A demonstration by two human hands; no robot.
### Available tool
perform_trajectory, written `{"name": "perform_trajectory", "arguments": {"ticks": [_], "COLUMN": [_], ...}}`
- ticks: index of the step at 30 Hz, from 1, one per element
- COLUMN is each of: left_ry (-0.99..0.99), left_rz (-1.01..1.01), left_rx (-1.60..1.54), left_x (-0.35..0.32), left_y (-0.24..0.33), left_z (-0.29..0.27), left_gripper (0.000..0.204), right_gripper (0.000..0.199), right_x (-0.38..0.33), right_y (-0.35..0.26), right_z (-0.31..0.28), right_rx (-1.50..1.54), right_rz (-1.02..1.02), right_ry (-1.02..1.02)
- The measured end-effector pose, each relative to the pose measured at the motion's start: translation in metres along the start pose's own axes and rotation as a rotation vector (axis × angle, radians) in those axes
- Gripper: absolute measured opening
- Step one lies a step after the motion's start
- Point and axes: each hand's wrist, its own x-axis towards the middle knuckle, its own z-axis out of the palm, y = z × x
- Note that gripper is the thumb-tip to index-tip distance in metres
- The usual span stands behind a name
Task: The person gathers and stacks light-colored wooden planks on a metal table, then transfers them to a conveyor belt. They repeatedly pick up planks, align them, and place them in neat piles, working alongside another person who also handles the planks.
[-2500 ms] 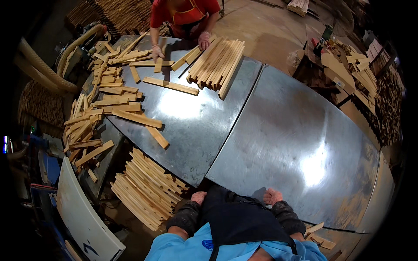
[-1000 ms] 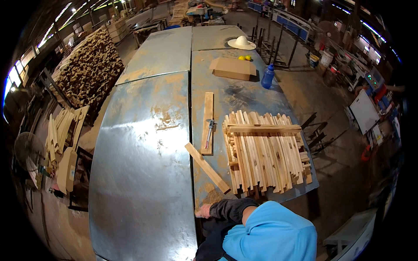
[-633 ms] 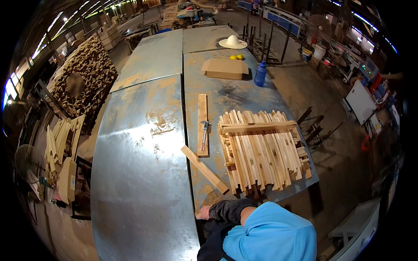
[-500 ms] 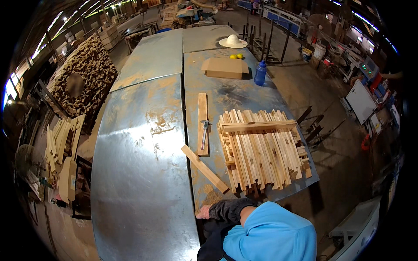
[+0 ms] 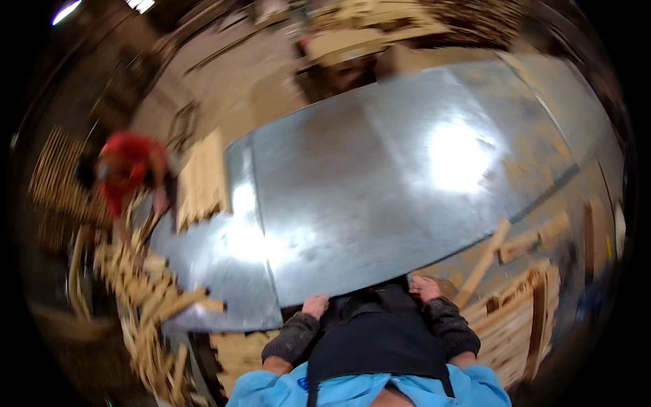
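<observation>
Both my hands rest at the near edge of a long metal-topped table, against my black apron. My left hand and my right hand wear dark wrist sleeves and hold nothing; the fingers look curled. A loose wooden slat lies just right of my right hand. Beyond it sits a frame of nailed wooden slats at the table's right end. The picture is blurred by head motion.
A person in a red top works at the table's far left end among scattered wooden slats. A stack of slats lies beside that person. More slats are piled below the table edge. Timber stacks stand in the background.
The view has swung sharply to the left. The slat frame, centred before, now sits at the right edge, and the person in red has come back into view at left. My hands stay at the table edge.
</observation>
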Motion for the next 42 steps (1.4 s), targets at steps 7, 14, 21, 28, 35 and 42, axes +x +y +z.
{"name": "perform_trajectory", "arguments": {"ticks": [7, 14, 21, 28, 35, 42], "left_ry": [0.26, 0.145, 0.182, 0.336, 0.411, 0.424], "left_rz": [-0.009, 0.075, 0.21, -0.005, -0.109, 0.011], "left_rx": [0.177, 0.534, 0.746, 0.046, -0.139, 0.035], "left_x": [-0.047, -0.065, -0.083, -0.09, -0.075, -0.059], "left_y": [-0.039, -0.152, -0.145, -0.095, -0.083, -0.13], "left_z": [0.035, 0.04, 0.05, 0.033, 0.022, 0.019], "left_gripper": [0.045, 0.039, 0.044, 0.035, 0.039, 0.042], "right_gripper": [0.022, 0.051, 0.049, 0.047, 0.04, 0.039], "right_x": [0.02, 0.017, 0.04, 0.064, 0.075, 0.05], "right_y": [-0.037, -0.071, -0.072, -0.066, -0.056, -0.066], "right_z": [-0.037, -0.015, -0.031, -0.048, -0.062, -0.027], "right_rx": [-0.033, -0.544, -0.586, -0.665, -0.613, -0.684], "right_rz": [0.078, 0.196, 0.217, 0.287, 0.26, 0.339], "right_ry": [-0.02, 0.06, 0.007, 0.035, 0.047, 0.084]}}
